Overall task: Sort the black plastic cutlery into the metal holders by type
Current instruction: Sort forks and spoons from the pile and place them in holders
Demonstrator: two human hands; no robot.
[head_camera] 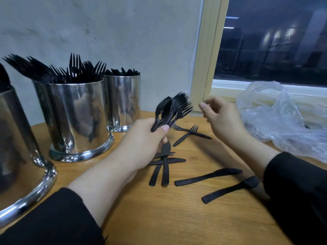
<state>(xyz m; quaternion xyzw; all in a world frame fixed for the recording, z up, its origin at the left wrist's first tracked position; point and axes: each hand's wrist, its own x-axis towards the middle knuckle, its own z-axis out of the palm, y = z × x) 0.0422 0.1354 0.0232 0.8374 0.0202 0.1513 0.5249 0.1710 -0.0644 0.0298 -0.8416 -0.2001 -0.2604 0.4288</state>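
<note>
Head view: wooden bench (177, 218) seen first. Fork holder (74, 117) taken as landmark, already packed with forks. Fork bundle (169, 112) gripped in left hand (141, 142), just right of it. Right hand (221, 117) further right, loosely curled, nothing held. Loose knives (208, 176) lying nearer camera. Step judged: forks being gathered; next, bundle to be dropped in upright.

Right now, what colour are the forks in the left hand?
Black, seen in the head view: the forks held by the left hand.
</note>
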